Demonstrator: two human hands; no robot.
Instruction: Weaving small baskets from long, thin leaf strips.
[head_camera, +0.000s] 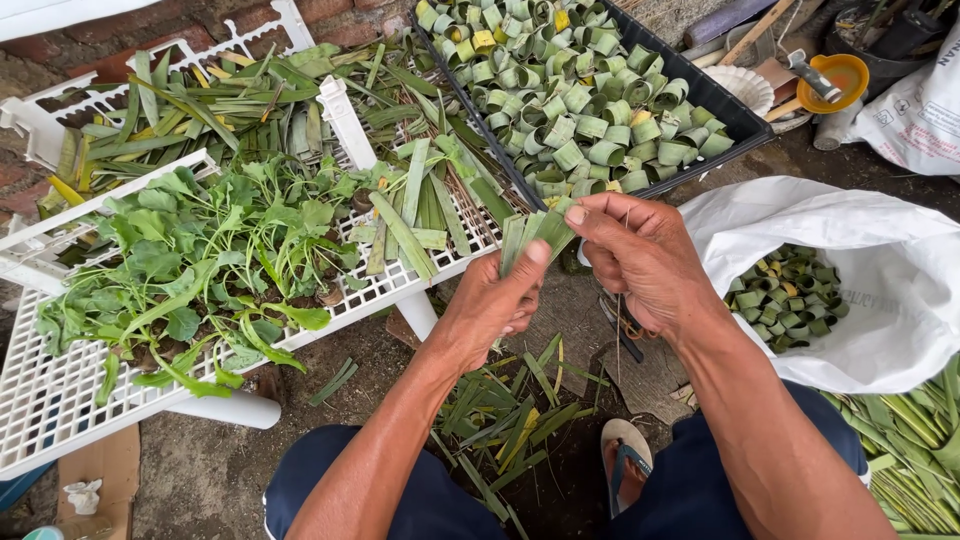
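My left hand (490, 305) and right hand (640, 255) meet, both pinched on a leaf strip (535, 235) held above the ground between white rack (60, 400) and white sack (880, 250). I judge rolling underway; pinning seems next. Room: only between my knees.

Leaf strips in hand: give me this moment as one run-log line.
left hand: grips leaf strips | right hand: pinches strip tops | black tray: full of leaf rings | white sack: rings inside | ground: trimmings
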